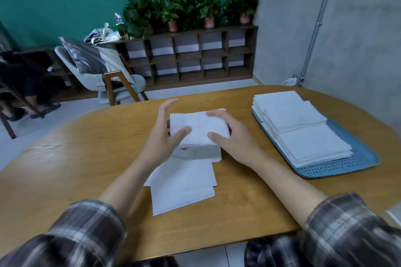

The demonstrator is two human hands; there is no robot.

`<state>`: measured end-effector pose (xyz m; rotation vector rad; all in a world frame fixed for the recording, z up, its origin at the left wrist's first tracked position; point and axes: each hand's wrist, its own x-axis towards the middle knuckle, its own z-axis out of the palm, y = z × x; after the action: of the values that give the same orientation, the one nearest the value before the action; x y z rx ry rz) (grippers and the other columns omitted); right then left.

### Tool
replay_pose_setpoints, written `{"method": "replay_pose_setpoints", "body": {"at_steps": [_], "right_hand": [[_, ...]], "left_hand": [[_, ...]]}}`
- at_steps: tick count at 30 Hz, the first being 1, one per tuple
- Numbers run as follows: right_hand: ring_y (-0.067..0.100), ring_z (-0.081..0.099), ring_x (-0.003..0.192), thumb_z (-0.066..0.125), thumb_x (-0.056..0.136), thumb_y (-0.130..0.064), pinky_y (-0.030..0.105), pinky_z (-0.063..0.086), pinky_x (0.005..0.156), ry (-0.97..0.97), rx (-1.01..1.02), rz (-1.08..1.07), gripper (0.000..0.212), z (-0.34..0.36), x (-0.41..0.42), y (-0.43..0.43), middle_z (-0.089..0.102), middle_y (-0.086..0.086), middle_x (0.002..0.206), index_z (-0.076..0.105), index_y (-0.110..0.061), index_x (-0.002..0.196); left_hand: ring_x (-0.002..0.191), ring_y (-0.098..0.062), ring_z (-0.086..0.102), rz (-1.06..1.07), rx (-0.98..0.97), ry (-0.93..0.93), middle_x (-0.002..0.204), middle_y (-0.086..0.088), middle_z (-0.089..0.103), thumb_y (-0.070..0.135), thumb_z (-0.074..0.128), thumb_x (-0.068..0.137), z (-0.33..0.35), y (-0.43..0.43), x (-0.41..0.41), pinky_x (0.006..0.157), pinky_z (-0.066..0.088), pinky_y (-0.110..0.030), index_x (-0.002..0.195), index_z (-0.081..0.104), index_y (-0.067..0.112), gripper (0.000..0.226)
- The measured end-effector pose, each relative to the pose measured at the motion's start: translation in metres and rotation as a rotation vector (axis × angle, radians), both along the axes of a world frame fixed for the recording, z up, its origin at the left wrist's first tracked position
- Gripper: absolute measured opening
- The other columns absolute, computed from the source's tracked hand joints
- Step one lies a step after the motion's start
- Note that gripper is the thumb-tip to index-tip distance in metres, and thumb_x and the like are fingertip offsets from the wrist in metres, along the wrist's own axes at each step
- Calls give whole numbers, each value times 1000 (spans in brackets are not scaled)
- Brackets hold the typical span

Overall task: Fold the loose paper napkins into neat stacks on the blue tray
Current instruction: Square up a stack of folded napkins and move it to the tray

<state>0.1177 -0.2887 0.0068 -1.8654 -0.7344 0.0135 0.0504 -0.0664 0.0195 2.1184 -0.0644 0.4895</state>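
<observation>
Soft, even room light, your table [91, 147] glares at left, sleeves [82, 236] smear, and the wide lens bows the edges.

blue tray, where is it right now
In the head view, the blue tray sits on the right side of the wooden table, right of the right hand, with stacks of folded napkins on it.
</observation>
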Motion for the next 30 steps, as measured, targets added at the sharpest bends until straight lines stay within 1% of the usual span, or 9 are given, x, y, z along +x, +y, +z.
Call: {"method": "replay_pose_setpoints", "body": {"at_steps": [2, 5, 8, 12, 14, 17, 21, 25, 30], "right_hand": [[-25, 44, 115, 71, 99, -22, 3, 40, 89, 14, -5, -29, 47, 6, 4, -17, 47, -45, 126, 57, -42, 140], [-9, 48, 117, 72, 98, -22, 10, 42, 88, 27, -16, -76, 46, 17, 7, -48, 48, -34, 127, 57, -41, 137], [1, 50, 117, 71, 97, -20, 15, 44, 90, 52, -23, -125, 46, 26, 11, -84, 49, -25, 132, 56, -39, 136], [12, 57, 115, 69, 92, -15, 23, 47, 83, 127, 23, -143, 47, 28, 16, -133, 55, -18, 136, 56, -42, 128], [15, 61, 97, 68, 93, -12, 27, 50, 74, 183, 13, -178, 45, 28, 18, -157, 57, -19, 128, 56, -41, 126], [15, 61, 90, 69, 93, -12, 29, 51, 73, 200, -42, -249, 44, 28, 22, -190, 56, -21, 129, 57, -39, 125], [14, 63, 87, 72, 91, -11, 30, 52, 78, 199, -88, -336, 45, 24, 33, -225, 60, -12, 127, 62, -35, 127], [15, 59, 118, 77, 89, -15, 32, 47, 96, 189, -156, -379, 50, 20, 44, -247, 61, -10, 133, 65, -32, 133], [12, 53, 138, 83, 88, -26, 33, 41, 115, 171, -257, -368, 55, 10, 50, -257, 63, -13, 143, 66, -29, 140]], "left_hand": [[121, 4, 55, -54, -35, -5, 149, 22, 41, 28, 69, 102, 13, -21, -3, 84, 53, -10, 147, 38, 40, 56], [113, -12, 64, -162, -59, 12, 137, 10, 54, 32, 66, 103, 24, -49, 1, 67, 60, -23, 136, 54, 34, 35], [119, -13, 57, -213, -44, 64, 135, 20, 52, 35, 76, 96, 25, -77, 9, 73, 63, -30, 132, 60, 36, 39], [107, 14, 58, -247, -42, 91, 134, 21, 56, 24, 84, 91, 20, -127, 18, 82, 59, -21, 131, 62, 30, 46], [101, 11, 63, -255, -86, 112, 134, 14, 62, 21, 86, 89, 13, -150, 26, 81, 56, -17, 130, 64, 27, 47], [105, 3, 66, -229, -103, 166, 132, 9, 65, 26, 87, 87, 6, -185, 34, 88, 57, -19, 131, 65, 29, 49], [82, -3, 73, -291, -220, 253, 126, -8, 64, 16, 78, 96, 3, -222, 44, 72, 60, -20, 136, 63, 20, 43], [95, -24, 71, -250, -155, 257, 107, -1, 66, 25, 82, 90, -6, -236, 57, 90, 63, -46, 124, 70, 33, 36], [60, -22, 67, -223, -213, 340, 84, -8, 43, 13, 80, 94, -18, -242, 67, 79, 66, -49, 124, 72, 22, 32]]}}
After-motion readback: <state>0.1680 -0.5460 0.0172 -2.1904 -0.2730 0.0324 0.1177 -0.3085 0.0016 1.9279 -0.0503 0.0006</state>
